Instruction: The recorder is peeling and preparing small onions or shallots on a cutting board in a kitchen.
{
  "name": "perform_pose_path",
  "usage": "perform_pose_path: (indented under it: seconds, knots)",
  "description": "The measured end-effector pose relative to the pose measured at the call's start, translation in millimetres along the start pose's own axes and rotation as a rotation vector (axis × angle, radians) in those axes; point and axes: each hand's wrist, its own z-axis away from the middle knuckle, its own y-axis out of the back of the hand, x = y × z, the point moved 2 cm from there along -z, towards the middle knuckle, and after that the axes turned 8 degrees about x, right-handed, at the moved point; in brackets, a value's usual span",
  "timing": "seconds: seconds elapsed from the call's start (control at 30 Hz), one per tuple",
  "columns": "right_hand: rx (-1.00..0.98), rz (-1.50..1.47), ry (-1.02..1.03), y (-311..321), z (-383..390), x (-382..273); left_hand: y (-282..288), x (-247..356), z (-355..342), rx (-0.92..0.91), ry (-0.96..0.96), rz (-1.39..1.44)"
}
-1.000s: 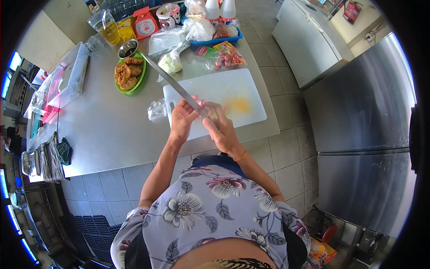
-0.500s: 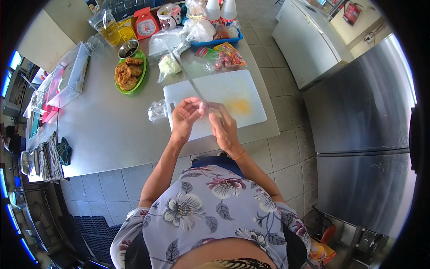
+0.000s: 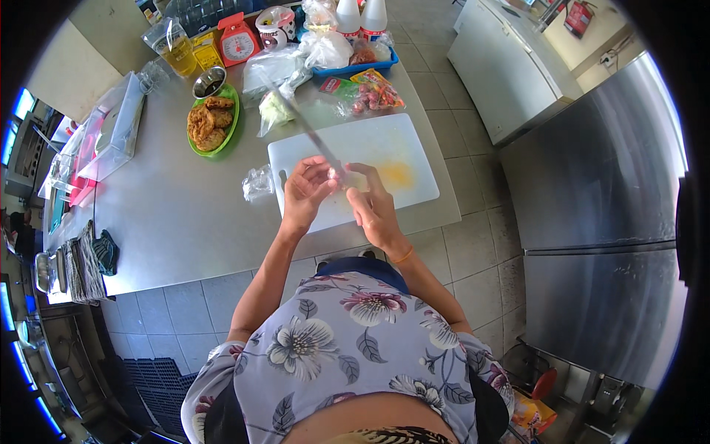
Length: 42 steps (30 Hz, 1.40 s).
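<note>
Over the white cutting board [image 3: 403,144], my left hand [image 3: 306,194] pinches a small pinkish item [image 3: 333,175], possibly a shallot, its fingertips at the knife. My right hand [image 3: 373,209] grips the handle of a long knife, whose blurred blade [image 3: 305,128] points away and leftward across that item. A crumpled clear plastic piece [image 3: 257,183] lies left of the board. Just beyond the board are a bagged pale vegetable [image 3: 276,111] and a bag of small red round items [image 3: 372,95].
The steel table [image 3: 163,237] carries a green plate of fried food [image 3: 208,126], clear containers [image 3: 111,126], folded cloths [image 3: 96,251], a red scale [image 3: 239,41] and a blue tray [image 3: 355,63]. A steel fridge [image 3: 592,192] and white chest freezer [image 3: 503,74] stand to the right.
Both hands stay over the board. The blade shifts slightly and is blurrier than a second ago; the fingers of my right hand have shifted a little around the handle.
</note>
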Motion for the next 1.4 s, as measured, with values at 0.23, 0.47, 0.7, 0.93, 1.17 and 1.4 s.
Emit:
perform_pose_path:
  seconds: [0.23,0.47,0.7,0.93,1.17,1.4]
  knots:
    - [-0.083,0.145,-0.003,1,-1,-17,3,2,-5,-0.096,-0.062,-0.098]
    - [-0.006,0.194,0.036,-6,1,-12,6,-4,-4,-0.062,-0.051,-0.095]
    - [0.083,-0.050,0.015,-3,-6,-3,-2,-1,-2,0.013,0.008,-0.054]
    - [0.053,-0.160,-0.030,-1,-8,0,-2,1,-5,0.024,-0.037,-0.025]
    - [-0.058,0.093,-0.016,3,-7,-7,-3,-1,-7,-0.029,-0.084,-0.002]
    - [-0.017,-0.029,0.015,10,-13,0,-3,-1,-8,-0.088,-0.043,-0.048]
